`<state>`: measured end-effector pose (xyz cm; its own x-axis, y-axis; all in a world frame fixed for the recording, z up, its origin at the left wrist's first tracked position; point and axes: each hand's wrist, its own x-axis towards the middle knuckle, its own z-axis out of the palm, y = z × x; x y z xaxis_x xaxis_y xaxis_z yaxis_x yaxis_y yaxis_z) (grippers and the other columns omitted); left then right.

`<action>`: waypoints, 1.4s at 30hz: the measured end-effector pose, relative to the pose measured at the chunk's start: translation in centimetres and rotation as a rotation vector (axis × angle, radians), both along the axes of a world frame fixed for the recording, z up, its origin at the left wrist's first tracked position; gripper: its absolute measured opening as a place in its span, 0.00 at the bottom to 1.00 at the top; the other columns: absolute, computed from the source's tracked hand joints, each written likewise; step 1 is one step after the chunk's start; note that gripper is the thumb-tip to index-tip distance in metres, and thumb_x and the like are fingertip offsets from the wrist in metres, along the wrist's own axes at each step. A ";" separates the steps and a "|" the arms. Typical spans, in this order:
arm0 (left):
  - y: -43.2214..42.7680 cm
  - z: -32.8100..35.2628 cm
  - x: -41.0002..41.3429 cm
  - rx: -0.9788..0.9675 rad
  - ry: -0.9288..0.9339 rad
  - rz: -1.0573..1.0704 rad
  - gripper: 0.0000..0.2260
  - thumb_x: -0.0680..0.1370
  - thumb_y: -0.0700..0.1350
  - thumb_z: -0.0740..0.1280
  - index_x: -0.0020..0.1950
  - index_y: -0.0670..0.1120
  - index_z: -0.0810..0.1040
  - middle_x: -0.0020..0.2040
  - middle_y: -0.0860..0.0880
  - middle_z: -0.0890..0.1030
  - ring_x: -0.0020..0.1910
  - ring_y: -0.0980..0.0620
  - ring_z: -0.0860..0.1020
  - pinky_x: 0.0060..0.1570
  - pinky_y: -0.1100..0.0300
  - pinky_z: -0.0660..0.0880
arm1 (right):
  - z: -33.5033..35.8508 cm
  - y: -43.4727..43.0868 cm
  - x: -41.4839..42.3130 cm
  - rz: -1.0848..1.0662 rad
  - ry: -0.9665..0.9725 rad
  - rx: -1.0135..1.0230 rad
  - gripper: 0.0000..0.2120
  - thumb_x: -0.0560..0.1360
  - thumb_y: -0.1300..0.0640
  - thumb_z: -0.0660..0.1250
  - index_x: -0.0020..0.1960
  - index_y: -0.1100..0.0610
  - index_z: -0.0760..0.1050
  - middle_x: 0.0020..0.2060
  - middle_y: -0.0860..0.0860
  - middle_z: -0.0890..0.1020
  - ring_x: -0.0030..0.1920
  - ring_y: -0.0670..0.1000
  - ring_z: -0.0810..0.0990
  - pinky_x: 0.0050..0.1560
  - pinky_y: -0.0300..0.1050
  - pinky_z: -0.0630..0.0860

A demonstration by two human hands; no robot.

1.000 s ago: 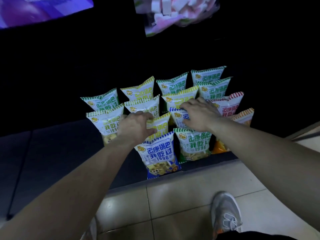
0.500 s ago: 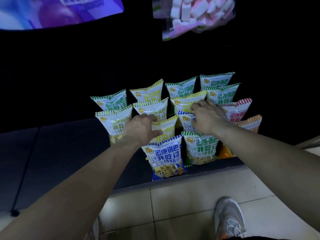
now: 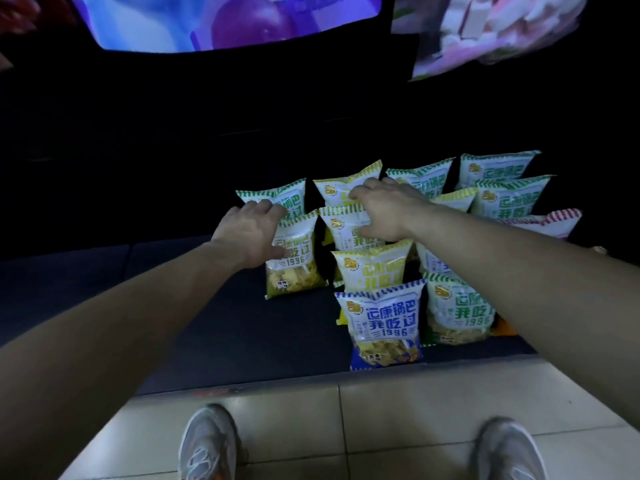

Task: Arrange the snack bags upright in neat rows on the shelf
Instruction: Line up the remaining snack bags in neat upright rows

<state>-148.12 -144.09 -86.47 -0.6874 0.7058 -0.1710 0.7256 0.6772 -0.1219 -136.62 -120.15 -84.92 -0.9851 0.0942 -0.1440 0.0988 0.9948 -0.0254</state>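
Several snack bags stand upright in rows on a low dark shelf (image 3: 207, 323). A blue-striped bag (image 3: 384, 323) is at the front, with a yellow-striped one (image 3: 374, 268) behind it and a green-striped one (image 3: 457, 313) to its right. My left hand (image 3: 252, 233) grips the top left corner of the leftmost green-striped bag (image 3: 294, 261), thumb on its front. My right hand (image 3: 384, 209) grips the top of a yellow-striped bag (image 3: 346, 233) further back, fingers over its top edge and thumb on its face. My right forearm hides part of the right-hand bags.
The shelf's front edge (image 3: 277, 379) meets a pale tiled floor (image 3: 415, 410), where my two grey shoes (image 3: 207, 445) stand. Above hang a purple package (image 3: 225, 19) and a clear bag of pink and white sweets (image 3: 485, 29). The shelf left of the bags is bare and dark.
Both hands have moved left and further back. The left went from a middle yellow bag to the leftmost green bag. The right went from the centre bags to a yellow bag.
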 end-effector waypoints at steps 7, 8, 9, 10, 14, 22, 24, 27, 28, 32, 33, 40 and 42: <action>1.0 -2.1 -1.0 -0.006 -0.028 0.026 0.43 0.66 0.67 0.73 0.74 0.52 0.60 0.69 0.48 0.70 0.67 0.44 0.69 0.64 0.46 0.64 | -2.7 -1.3 -1.4 -0.079 -0.047 -0.067 0.41 0.72 0.40 0.72 0.77 0.53 0.59 0.73 0.54 0.66 0.72 0.59 0.64 0.68 0.58 0.65; 1.1 -2.5 -1.0 -0.012 -0.032 0.030 0.42 0.66 0.67 0.73 0.74 0.52 0.61 0.69 0.48 0.70 0.67 0.44 0.69 0.64 0.46 0.64 | -3.0 -1.3 -1.6 -0.089 -0.050 -0.070 0.41 0.72 0.40 0.73 0.77 0.53 0.59 0.73 0.54 0.66 0.72 0.59 0.64 0.69 0.58 0.64; 1.2 -2.9 -1.1 -0.005 -0.033 0.034 0.42 0.66 0.67 0.73 0.73 0.52 0.61 0.68 0.48 0.70 0.66 0.44 0.69 0.64 0.46 0.64 | -3.2 -1.4 -1.7 -0.094 -0.049 -0.070 0.41 0.72 0.41 0.73 0.77 0.52 0.59 0.73 0.54 0.67 0.72 0.59 0.64 0.69 0.58 0.63; 1.2 -3.2 -1.0 0.012 -0.037 0.040 0.41 0.66 0.66 0.73 0.73 0.52 0.62 0.67 0.48 0.71 0.66 0.45 0.70 0.63 0.46 0.64 | -3.3 -1.4 -1.8 -0.095 -0.041 -0.070 0.40 0.72 0.42 0.73 0.77 0.52 0.60 0.72 0.54 0.68 0.71 0.59 0.65 0.69 0.58 0.63; 1.6 -3.7 -0.6 0.163 -0.054 0.052 0.38 0.66 0.64 0.75 0.70 0.53 0.65 0.65 0.49 0.72 0.64 0.45 0.71 0.61 0.46 0.66 | -3.3 -1.4 -2.0 -0.080 0.026 -0.047 0.34 0.72 0.47 0.74 0.73 0.50 0.64 0.67 0.53 0.72 0.68 0.58 0.69 0.65 0.54 0.65; 1.7 -3.0 -0.4 0.169 -0.043 0.020 0.40 0.65 0.66 0.74 0.72 0.53 0.64 0.67 0.49 0.70 0.67 0.46 0.68 0.64 0.47 0.65 | -3.1 -1.4 -1.8 -0.129 0.040 -0.129 0.35 0.71 0.46 0.74 0.73 0.50 0.64 0.68 0.52 0.71 0.69 0.57 0.67 0.66 0.55 0.64; 0.9 -2.1 -0.9 0.214 -0.022 0.018 0.41 0.64 0.68 0.73 0.72 0.53 0.65 0.67 0.50 0.71 0.66 0.46 0.68 0.64 0.48 0.65 | -2.8 -1.5 -2.1 -0.134 0.088 -0.151 0.35 0.71 0.44 0.73 0.74 0.50 0.64 0.68 0.52 0.70 0.68 0.57 0.67 0.65 0.55 0.65; -0.7 -0.9 -2.4 0.242 -0.017 0.088 0.46 0.61 0.72 0.72 0.73 0.53 0.63 0.67 0.49 0.69 0.65 0.45 0.67 0.64 0.47 0.68 | -2.6 -2.3 -2.7 -0.116 0.141 -0.175 0.37 0.71 0.42 0.73 0.75 0.50 0.63 0.69 0.52 0.70 0.69 0.58 0.66 0.64 0.55 0.66; -1.2 -0.7 -2.7 0.225 -0.036 0.124 0.48 0.61 0.73 0.71 0.75 0.54 0.61 0.69 0.48 0.66 0.66 0.44 0.66 0.65 0.46 0.68 | -2.7 -2.7 -2.9 -0.106 0.137 -0.177 0.39 0.71 0.42 0.73 0.76 0.50 0.62 0.70 0.52 0.69 0.69 0.57 0.66 0.64 0.55 0.66; -2.7 -1.1 -3.2 0.157 -0.130 0.186 0.53 0.57 0.75 0.71 0.76 0.59 0.53 0.72 0.47 0.58 0.68 0.42 0.63 0.66 0.43 0.67 | -3.4 -4.1 -3.9 -0.084 0.090 -0.178 0.44 0.70 0.39 0.73 0.78 0.47 0.56 0.72 0.52 0.67 0.71 0.58 0.63 0.67 0.56 0.64; -2.7 -1.3 -3.2 0.145 -0.141 0.180 0.53 0.57 0.75 0.71 0.76 0.61 0.52 0.72 0.47 0.58 0.69 0.42 0.64 0.66 0.43 0.67 | -3.5 -4.3 -4.2 -0.082 0.078 -0.181 0.44 0.70 0.38 0.74 0.78 0.47 0.57 0.72 0.51 0.67 0.71 0.58 0.63 0.67 0.56 0.63; -2.4 -1.9 -3.1 0.163 -0.155 0.178 0.53 0.58 0.75 0.71 0.76 0.58 0.54 0.73 0.48 0.55 0.70 0.44 0.64 0.68 0.47 0.66 | -3.7 -6.0 -5.5 -0.067 0.075 -0.179 0.36 0.64 0.35 0.76 0.68 0.45 0.70 0.62 0.49 0.74 0.65 0.55 0.68 0.62 0.53 0.63; -2.2 -2.0 -3.1 0.165 -0.158 0.171 0.53 0.59 0.73 0.72 0.77 0.57 0.54 0.73 0.49 0.53 0.71 0.44 0.64 0.69 0.49 0.66 | -3.8 -6.6 -5.8 -0.067 0.086 -0.159 0.35 0.63 0.34 0.75 0.66 0.44 0.71 0.61 0.49 0.74 0.65 0.55 0.69 0.63 0.52 0.63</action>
